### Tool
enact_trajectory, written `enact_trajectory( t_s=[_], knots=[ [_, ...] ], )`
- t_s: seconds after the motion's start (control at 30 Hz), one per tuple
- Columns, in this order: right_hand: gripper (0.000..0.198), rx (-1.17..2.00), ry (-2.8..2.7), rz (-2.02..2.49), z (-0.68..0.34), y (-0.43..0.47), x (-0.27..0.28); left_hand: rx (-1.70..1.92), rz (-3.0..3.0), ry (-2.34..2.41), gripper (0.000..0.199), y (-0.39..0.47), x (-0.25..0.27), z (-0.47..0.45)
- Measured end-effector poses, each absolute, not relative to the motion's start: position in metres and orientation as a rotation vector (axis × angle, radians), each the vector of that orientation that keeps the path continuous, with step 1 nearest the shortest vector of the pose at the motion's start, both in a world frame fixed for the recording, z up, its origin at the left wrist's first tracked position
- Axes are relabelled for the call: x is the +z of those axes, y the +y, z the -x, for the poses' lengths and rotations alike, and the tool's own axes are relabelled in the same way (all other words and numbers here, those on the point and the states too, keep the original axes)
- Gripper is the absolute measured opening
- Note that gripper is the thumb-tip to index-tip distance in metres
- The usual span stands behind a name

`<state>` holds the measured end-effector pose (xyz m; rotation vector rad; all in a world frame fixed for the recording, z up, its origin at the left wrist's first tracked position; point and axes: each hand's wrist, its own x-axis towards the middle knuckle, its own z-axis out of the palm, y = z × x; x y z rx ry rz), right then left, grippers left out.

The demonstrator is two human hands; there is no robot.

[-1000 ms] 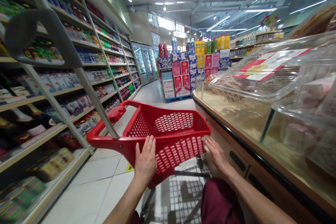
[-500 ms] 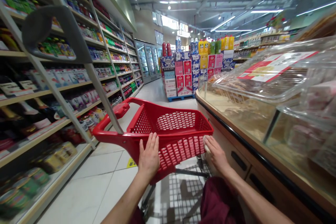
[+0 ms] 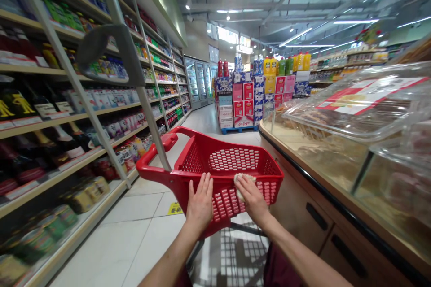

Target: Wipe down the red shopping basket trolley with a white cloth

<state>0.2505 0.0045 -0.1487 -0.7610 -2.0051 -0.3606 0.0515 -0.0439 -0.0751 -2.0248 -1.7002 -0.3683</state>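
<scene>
A red plastic shopping cart (image 3: 224,208) with a perforated basket stands in front of me, its side turned my way. My left hand (image 3: 200,202) lies flat with stretched fingers on the basket's near side wall, fingertips at the upper rim. It holds nothing. Under the fingers of my right hand (image 3: 252,201) is a crumpled off-white cloth (image 3: 236,180), pressed against the same rim and wall, right of my left hand. Most of the cloth is hidden by the fingers. A grey loop handle (image 3: 134,60) on a metal pole rises at the cart's left end.
Shelves (image 3: 74,119) of bottles and jars run along the left. A counter (image 3: 303,175) with clear plastic food boxes (image 3: 336,119) borders the right, close to the cart. Ahead, stacked drink cartons (image 3: 243,103) stand on a blue pallet (image 3: 237,129).
My right hand has slid leftward along the basket's rim with the cloth, from the right corner toward the middle. My left hand stays on the side wall. The view has shifted slightly left.
</scene>
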Motion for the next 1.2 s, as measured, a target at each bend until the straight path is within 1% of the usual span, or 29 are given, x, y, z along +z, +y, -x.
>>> enact_trajectory(
  t_s=[0.13,0.3,0.47,0.57,0.63,0.73,0.8,0.93,1.07,1.2],
  knots=[
    [0.04,-0.379,-2.136,0.648,-0.241,0.0,-0.15,-0.346,2.052,-1.675,0.062,-0.047,-0.075,-0.05],
    [0.042,-0.346,-2.064,0.697,-0.227,0.0,-0.14,-0.334,2.045,-1.679,0.061,-0.048,-0.075,-0.047],
    [0.037,-0.377,-2.185,0.572,-0.218,-0.003,-0.142,-0.303,2.079,-1.622,0.059,-0.051,-0.077,-0.044],
    [0.041,-0.369,-2.135,0.623,-0.211,-0.003,-0.133,-0.313,2.079,-1.586,0.059,-0.051,-0.076,-0.04],
    [0.043,-0.375,-2.112,0.643,-0.207,-0.002,-0.129,-0.353,2.027,-1.583,0.061,-0.05,-0.07,-0.033],
    [0.039,-0.401,-2.176,0.562,-0.201,-0.002,-0.13,-0.421,1.882,-1.66,0.063,-0.049,-0.054,-0.016],
    [0.038,-0.394,-2.2,0.543,-0.193,-0.004,-0.129,-0.405,1.857,-1.682,0.061,-0.05,-0.044,-0.005],
    [0.043,-0.374,-2.137,0.602,-0.173,-0.005,-0.121,-0.363,1.89,-1.687,0.058,-0.054,-0.038,0.003],
    [0.04,-0.377,-2.201,0.5,-0.16,-0.009,-0.124,-0.413,1.957,-1.622,0.058,-0.06,-0.04,0.009],
    [0.045,-0.305,-2.139,0.503,-0.147,-0.012,-0.11,-0.562,1.837,-1.62,0.059,-0.067,-0.035,0.026]
  ],
)
